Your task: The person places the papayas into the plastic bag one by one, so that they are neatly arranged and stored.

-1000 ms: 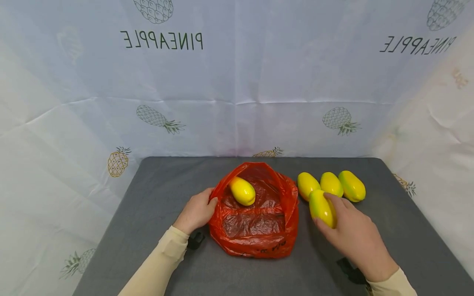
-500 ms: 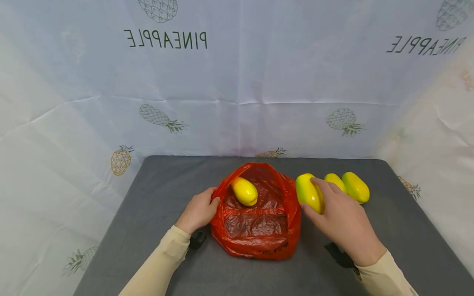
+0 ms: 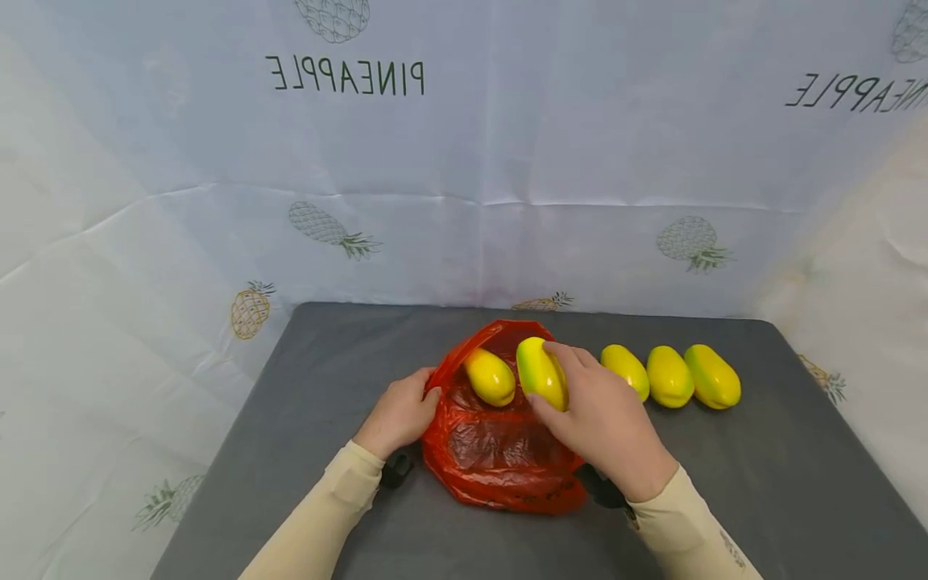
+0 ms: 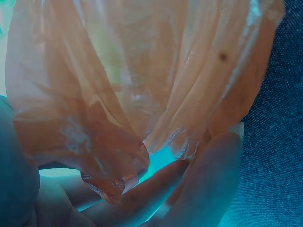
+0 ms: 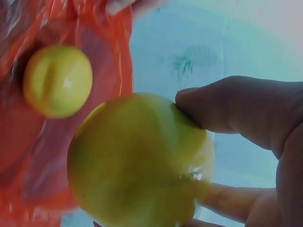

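In the head view, a red plastic bag (image 3: 482,475) lies with its mouth spread wide on the table. My left hand (image 3: 395,415) grips its left rim; up close in the left wrist view, the crumpled film (image 4: 142,71) runs down between thumb and fingers. Inside the bag rests one yellow mango (image 3: 490,377). My right hand (image 3: 609,419) holds a second, yellow-green mango (image 3: 540,374) over the bag's opening, thumb on one side and fingers on the other. The right wrist view has this held mango (image 5: 137,161) large in front, with the bagged mango (image 5: 57,81) behind it.
Three more mangoes, the nearest one (image 3: 625,370) partly behind my right hand, sit in a row right of the bag on the dark grey table (image 3: 348,346). A pale pineapple-print cloth (image 3: 464,250) hangs behind and at the sides.
My right hand has carried its mango leftward from beside the row to over the bag's opening. My left hand keeps its grip on the rim. The head view has shifted slightly.
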A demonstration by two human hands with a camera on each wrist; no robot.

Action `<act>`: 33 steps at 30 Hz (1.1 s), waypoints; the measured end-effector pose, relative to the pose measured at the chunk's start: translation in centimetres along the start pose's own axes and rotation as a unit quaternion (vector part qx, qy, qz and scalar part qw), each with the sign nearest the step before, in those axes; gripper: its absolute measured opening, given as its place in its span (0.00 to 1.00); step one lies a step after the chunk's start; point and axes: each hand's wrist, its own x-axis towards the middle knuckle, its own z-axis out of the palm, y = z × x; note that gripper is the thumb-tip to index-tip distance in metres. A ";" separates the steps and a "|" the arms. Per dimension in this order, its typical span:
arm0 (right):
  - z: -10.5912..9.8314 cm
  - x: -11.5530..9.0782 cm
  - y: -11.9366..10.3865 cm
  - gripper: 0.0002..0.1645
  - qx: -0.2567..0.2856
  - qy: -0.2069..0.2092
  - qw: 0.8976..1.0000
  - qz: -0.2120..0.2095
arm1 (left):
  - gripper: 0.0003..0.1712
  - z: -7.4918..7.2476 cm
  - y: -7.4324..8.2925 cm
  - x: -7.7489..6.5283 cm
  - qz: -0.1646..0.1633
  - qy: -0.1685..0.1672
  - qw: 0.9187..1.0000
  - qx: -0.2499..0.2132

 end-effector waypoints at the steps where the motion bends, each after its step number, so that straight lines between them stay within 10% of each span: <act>1: 0.4 0.2 -0.4 0.44 0.001 -0.002 1.000 -0.005 | 0.26 0.0 0.0 0.0 0.000 0.000 1.000 -0.001; 14: 5.5 0.6 -4.9 0.43 0.019 -0.030 0.999 -0.032 | 0.25 0.1 -0.1 -0.1 -0.002 0.001 1.000 -0.008; 33: 8.8 -0.1 -5.8 0.42 0.015 -0.031 0.998 -0.059 | 0.24 -0.1 0.1 0.1 -0.007 0.006 1.000 -0.023</act>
